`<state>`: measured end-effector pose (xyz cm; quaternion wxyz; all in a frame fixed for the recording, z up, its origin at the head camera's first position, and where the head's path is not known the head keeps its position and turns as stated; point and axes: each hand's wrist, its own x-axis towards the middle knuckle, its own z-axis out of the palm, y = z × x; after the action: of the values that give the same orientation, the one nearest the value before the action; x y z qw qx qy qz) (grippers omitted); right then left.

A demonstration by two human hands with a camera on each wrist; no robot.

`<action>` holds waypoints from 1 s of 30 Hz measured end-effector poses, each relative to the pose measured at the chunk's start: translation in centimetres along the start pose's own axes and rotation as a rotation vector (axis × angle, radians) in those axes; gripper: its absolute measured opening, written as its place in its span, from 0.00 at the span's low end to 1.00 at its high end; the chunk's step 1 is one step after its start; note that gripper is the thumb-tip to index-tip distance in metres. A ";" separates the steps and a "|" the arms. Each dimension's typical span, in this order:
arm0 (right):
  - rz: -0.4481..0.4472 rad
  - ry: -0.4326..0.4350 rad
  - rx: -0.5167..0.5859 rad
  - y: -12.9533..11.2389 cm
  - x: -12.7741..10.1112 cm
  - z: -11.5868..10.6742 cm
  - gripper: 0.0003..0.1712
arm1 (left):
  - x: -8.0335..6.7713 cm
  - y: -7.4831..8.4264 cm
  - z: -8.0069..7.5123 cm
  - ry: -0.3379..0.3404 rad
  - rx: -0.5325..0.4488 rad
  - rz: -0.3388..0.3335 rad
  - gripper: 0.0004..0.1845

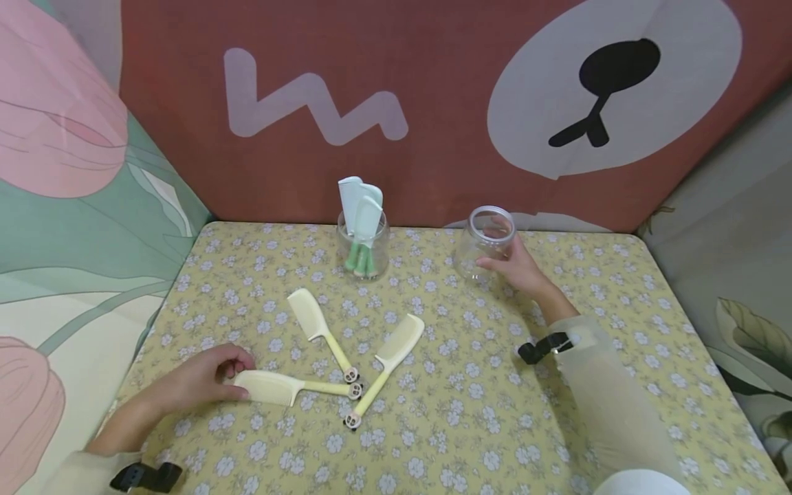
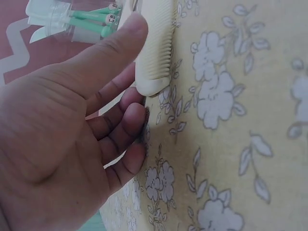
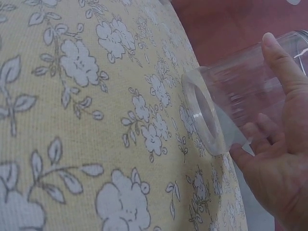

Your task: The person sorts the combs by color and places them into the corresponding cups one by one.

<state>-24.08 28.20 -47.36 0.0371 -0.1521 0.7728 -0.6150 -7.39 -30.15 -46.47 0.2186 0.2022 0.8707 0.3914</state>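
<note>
- Comb (image 1: 272, 387) under your left hand (image 1: 198, 381) lies flat near the front left of the table, its long axis running left to right, the toothed head toward your hand and the handle pointing right.
- Your left thumb and fingers (image 2: 126, 126) are curled around the head end of that comb (image 2: 155, 45), pinching it against the cloth; the wrist view shows the teeth edge just past your fingertips.
- Two more combs lie just beside it: the middle comb (image 1: 322, 331) slants with its head up-left, and the right comb (image 1: 386, 364) slants with its head up-right. All three handle ends meet close together near the table's middle front.
- Your right hand (image 1: 516, 269) grasps the empty jar (image 1: 485, 242) at the back right, fingers wrapped around its side; the jar (image 3: 240, 101) leans over, its mouth tipped toward you and its base raised on one side off the cloth.
- A second jar (image 1: 363, 251) stands upright at the back centre, well apart from the empty one, holding pale green combs (image 1: 361, 220) with heads up.
- The table (image 1: 482, 412) wears a yellow cloth with small white flowers.
- Behind it hangs a reddish-brown backdrop (image 1: 433, 82) with a pale zigzag and a pale oval; flowered panels flank both sides.
</note>
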 end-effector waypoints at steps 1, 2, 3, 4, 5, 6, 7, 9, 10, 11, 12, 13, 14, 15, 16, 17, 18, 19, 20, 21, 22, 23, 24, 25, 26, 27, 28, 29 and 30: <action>-0.002 -0.002 -0.003 0.0 0.0 0.0 0.51 | 0.0 0.0 0.1 0.004 0.008 0.000 0.19; -0.001 -0.004 -0.006 0.0 0.0 0.0 0.51 | 0.1 0.0 0.1 0.005 0.016 -0.003 0.18; 0.001 -0.004 -0.009 0.0 0.0 0.0 0.51 | 0.1 0.0 0.1 0.006 0.023 -0.009 0.18; 0.000 -0.004 -0.009 0.1 0.0 0.0 0.51 | 0.1 0.0 0.2 0.007 0.032 -0.015 0.18; -0.001 -0.006 -0.014 0.1 0.0 -0.1 0.52 | 0.2 0.0 0.2 0.009 0.040 -0.021 0.18; -0.003 -0.006 -0.014 0.1 0.0 -0.1 0.52 | 0.2 0.1 0.2 0.010 0.047 -0.029 0.18; -0.005 -0.009 -0.015 0.2 0.0 -0.1 0.52 | 0.2 0.1 0.3 0.010 0.051 -0.036 0.17; -0.011 -0.008 -0.011 0.2 0.0 -0.1 0.52 | 0.3 0.1 0.3 0.013 0.058 -0.050 0.16; -0.016 -0.008 -0.008 0.2 0.0 -0.2 0.52 | 0.3 0.1 0.3 0.015 0.059 -0.051 0.16; -0.020 -0.009 -0.008 0.2 0.0 -0.2 0.52 | 0.3 0.1 0.3 0.014 0.054 -0.051 0.15; -0.022 -0.007 -0.003 0.2 0.0 -0.2 0.52 | 0.2 0.0 0.3 0.016 0.046 -0.052 0.15; -0.024 -0.008 -0.004 0.3 0.0 -0.2 0.52 | 0.2 0.0 0.3 0.020 0.040 -0.052 0.15; -0.025 -0.006 -0.002 0.3 0.0 -0.2 0.52 | 0.1 -0.1 0.2 0.022 0.029 -0.049 0.14; -0.027 -0.008 -0.005 0.3 0.0 -0.2 0.52 | 0.1 -0.2 0.1 0.023 0.018 -0.047 0.14; -0.027 -0.007 -0.003 0.3 0.0 -0.2 0.52 | 0.0 -0.2 0.1 0.024 0.009 -0.039 0.13; -0.027 -0.008 -0.001 0.3 0.0 -0.2 0.52 | 0.0 -0.3 0.0 0.025 -0.001 -0.034 0.12; -0.027 -0.006 0.001 0.3 0.0 -0.2 0.52 | 0.0 -0.3 -0.1 0.026 -0.006 -0.034 0.11; -0.027 -0.007 0.002 0.3 0.0 -0.2 0.52 | -0.1 -0.3 -0.2 0.024 -0.016 -0.029 0.10; -0.030 -0.006 0.001 0.3 0.0 -0.1 0.52 | -0.1 -0.3 -0.3 0.019 -0.032 -0.024 0.09; -0.031 -0.004 0.002 0.3 0.0 -0.1 0.52 | -0.1 -0.2 -0.4 0.021 -0.040 -0.017 0.09; -0.033 -0.003 0.004 0.3 0.0 -0.1 0.52 | -0.1 -0.2 -0.4 0.024 -0.051 -0.011 0.07; -0.034 -0.002 0.002 0.3 0.1 -0.1 0.52 | -0.1 -0.1 -0.5 0.028 -0.065 -0.005 0.07; -0.033 -0.001 0.000 0.3 0.1 -0.1 0.52 | -0.1 0.0 -0.6 0.032 -0.082 -0.002 0.06; -0.034 0.000 -0.001 0.3 0.1 -0.1 0.52 | -0.1 0.2 -0.6 0.041 -0.101 0.006 0.06; -0.036 0.000 -0.002 0.3 0.1 -0.1 0.52 | -0.1 0.3 -0.6 0.051 -0.122 0.008 0.06; -0.034 0.002 0.001 0.3 0.1 -0.1 0.52 | -0.1 0.3 -0.6 0.062 -0.143 0.010 0.06; -0.035 0.002 -0.001 0.3 0.2 0.0 0.52 | -0.1 0.4 -0.6 0.071 -0.171 0.009 0.06; -0.033 0.004 0.000 0.3 0.2 0.0 0.52 | -0.1 0.5 -0.6 0.082 -0.197 0.008 0.06; -0.032 0.003 -0.005 0.3 0.2 0.0 0.52 | 0.0 0.6 -0.6 0.093 -0.220 0.005 0.06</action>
<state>-24.31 28.26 -47.65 0.0257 -0.1638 0.7719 -0.6137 -7.55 -30.15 -45.69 0.1979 0.1606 0.8312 0.4941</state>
